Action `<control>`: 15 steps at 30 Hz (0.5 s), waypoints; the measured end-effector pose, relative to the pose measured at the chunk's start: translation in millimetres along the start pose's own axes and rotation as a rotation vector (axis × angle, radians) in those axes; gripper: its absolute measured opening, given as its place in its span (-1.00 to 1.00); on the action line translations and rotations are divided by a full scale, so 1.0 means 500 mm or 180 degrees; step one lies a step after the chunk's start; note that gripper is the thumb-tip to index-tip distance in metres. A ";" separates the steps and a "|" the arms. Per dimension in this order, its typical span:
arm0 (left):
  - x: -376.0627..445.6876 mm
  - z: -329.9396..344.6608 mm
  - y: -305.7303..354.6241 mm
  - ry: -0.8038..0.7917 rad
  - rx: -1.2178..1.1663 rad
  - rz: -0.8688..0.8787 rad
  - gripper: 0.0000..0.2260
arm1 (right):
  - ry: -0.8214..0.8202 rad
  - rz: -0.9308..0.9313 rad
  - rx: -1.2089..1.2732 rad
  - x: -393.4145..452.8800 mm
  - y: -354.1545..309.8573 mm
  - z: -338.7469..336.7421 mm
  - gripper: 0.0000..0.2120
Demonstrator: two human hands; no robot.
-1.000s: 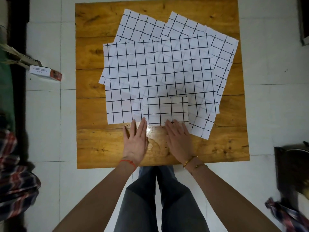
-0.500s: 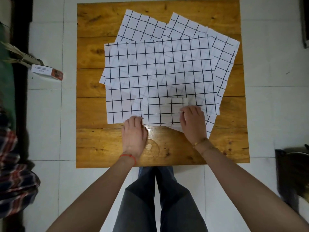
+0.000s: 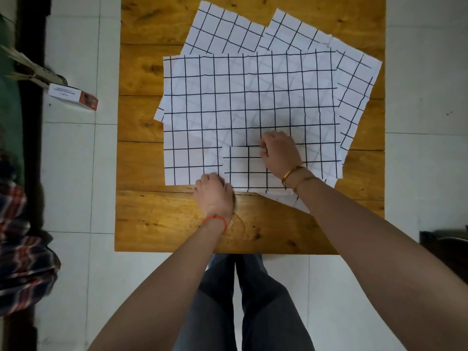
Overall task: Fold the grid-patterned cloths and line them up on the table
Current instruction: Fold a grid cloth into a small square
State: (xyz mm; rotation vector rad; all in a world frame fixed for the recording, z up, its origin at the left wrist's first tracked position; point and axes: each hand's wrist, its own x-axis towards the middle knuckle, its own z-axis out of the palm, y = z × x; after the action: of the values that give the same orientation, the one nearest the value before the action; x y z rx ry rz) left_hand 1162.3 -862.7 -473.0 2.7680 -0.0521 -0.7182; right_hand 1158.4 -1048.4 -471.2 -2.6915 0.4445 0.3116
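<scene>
Done so far: one folded cloth [image 3: 244, 168], a small neat rectangle, lies on top of the flat ones near the front edge of the pile.
Left to do: the big top cloth [image 3: 250, 105] lies open and flat, and at least two more cloths [image 3: 222, 31] poke out from under it at the far side and the right; none of these is folded, and I see no row laid out yet.
Right hand [image 3: 279, 153]: fingers curled at the far right corner of the folded cloth, seemingly pinching its edge; I'd guess it is about to be lifted or moved.
Left hand [image 3: 215, 193]: knuckles bent at the front edge of the top cloth, just left of the folded one; whether it grips that edge or only rests there, I cannot tell.
Table [image 3: 177, 224]: wooden, with a bare strip along the front.
Progress: early, by my reckoning; one done, several to go.
</scene>
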 end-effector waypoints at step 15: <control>0.011 -0.085 -0.057 -0.0579 -0.4069 -0.1004 -0.78 | -0.1023 0.1770 0.3828 -0.040 -0.089 -0.010 -0.92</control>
State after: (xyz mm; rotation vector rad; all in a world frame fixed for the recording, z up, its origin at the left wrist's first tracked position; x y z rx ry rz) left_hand 1186.8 -825.1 -448.1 1.4885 0.5968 -0.7019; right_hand 1155.9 -1006.5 -446.0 -1.3005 0.9038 0.4295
